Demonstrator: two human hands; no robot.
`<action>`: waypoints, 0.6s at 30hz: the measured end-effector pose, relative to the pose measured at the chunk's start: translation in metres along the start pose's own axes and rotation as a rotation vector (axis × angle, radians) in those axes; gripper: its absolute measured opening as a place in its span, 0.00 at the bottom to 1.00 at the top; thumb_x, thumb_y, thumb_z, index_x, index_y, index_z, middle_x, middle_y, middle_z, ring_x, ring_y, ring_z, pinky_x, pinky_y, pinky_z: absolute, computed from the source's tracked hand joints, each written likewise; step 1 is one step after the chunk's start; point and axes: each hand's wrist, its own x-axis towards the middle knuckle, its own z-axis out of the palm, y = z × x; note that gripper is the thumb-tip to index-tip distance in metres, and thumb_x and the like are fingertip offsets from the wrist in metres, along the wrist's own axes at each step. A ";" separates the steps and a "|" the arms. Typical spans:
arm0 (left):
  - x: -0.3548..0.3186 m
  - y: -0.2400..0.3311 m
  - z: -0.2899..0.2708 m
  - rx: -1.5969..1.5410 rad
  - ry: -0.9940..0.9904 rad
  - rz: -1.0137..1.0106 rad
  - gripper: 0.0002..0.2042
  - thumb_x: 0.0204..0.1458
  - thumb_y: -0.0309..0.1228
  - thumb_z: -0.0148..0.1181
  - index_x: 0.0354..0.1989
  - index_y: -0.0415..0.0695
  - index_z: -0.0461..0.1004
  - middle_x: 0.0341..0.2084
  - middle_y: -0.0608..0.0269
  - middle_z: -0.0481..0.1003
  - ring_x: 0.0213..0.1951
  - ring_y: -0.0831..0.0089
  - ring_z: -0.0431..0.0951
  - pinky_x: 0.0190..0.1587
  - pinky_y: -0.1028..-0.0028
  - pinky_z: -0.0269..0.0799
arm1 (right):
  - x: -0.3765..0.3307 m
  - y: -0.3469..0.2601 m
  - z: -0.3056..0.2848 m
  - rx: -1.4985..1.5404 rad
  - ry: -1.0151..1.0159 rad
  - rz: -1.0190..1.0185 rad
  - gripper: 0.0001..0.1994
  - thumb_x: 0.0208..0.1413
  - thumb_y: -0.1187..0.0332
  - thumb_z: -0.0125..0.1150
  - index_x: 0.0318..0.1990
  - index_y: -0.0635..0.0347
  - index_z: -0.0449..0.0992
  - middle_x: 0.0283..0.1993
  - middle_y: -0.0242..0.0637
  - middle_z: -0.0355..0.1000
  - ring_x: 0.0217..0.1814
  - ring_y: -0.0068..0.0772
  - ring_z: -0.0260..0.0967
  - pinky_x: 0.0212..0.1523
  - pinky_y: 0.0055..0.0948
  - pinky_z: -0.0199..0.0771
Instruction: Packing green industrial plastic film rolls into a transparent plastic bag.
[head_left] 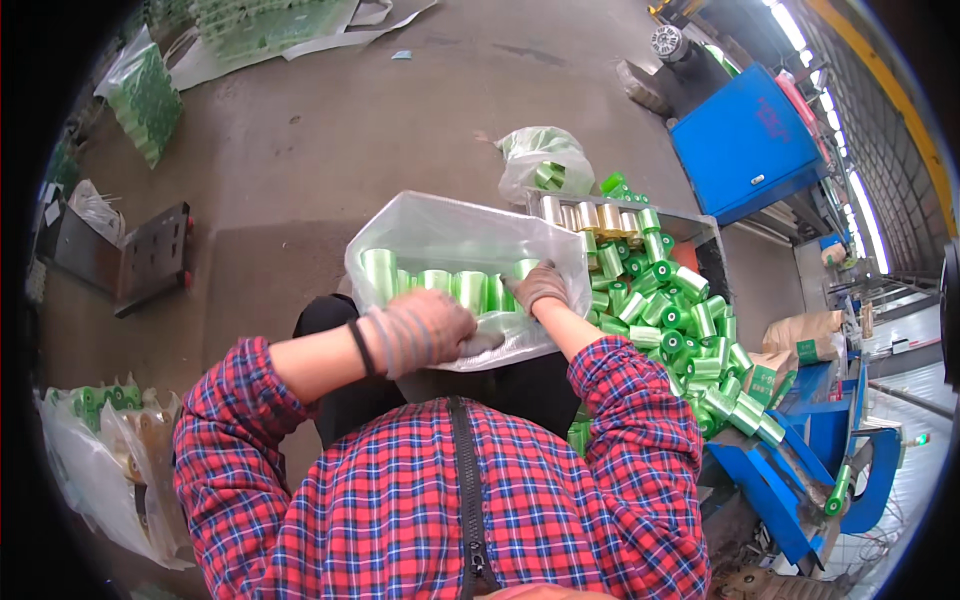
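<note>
Our left hand [428, 328] bends over the near side of a clear plastic bag [450, 226] holding upright green film rolls [470, 290]. Our right hand [542, 285] touches the rightmost; whether either hand's fingers clamp, we cannot tell.

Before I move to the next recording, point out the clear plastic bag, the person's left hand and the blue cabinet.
Clear plastic bag [455, 230]: head view, on its bare far wall.
Left hand [430, 325]: head view, on its gloved back.
Blue cabinet [742, 148]: head view, on its broad face.
</note>
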 end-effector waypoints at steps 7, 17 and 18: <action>-0.018 -0.090 -0.045 1.019 -0.375 -0.184 0.41 0.39 0.49 0.56 0.62 0.43 0.50 0.63 0.63 0.50 0.66 0.62 0.38 0.64 0.52 0.29 | 0.009 0.031 -0.091 -0.329 -0.277 -0.229 0.24 0.46 0.48 0.52 0.38 0.62 0.76 0.39 0.49 0.72 0.44 0.40 0.70 0.45 0.34 0.66; -0.057 -0.095 -0.024 -0.290 0.422 -0.436 0.20 0.43 0.25 0.49 0.49 0.38 0.64 0.35 0.50 0.75 0.39 0.57 0.75 0.43 0.67 0.69 | -0.033 -0.146 0.010 0.081 -0.402 -0.677 0.39 0.43 0.39 0.52 0.52 0.67 0.66 0.49 0.51 0.68 0.53 0.39 0.66 0.53 0.31 0.62; -0.060 -0.100 -0.015 -0.407 0.510 -0.408 0.20 0.44 0.23 0.48 0.49 0.38 0.65 0.36 0.50 0.75 0.39 0.61 0.75 0.43 0.69 0.69 | -0.035 -0.161 0.028 0.077 -0.409 -0.693 0.39 0.43 0.39 0.52 0.52 0.67 0.66 0.49 0.51 0.68 0.53 0.39 0.66 0.53 0.31 0.62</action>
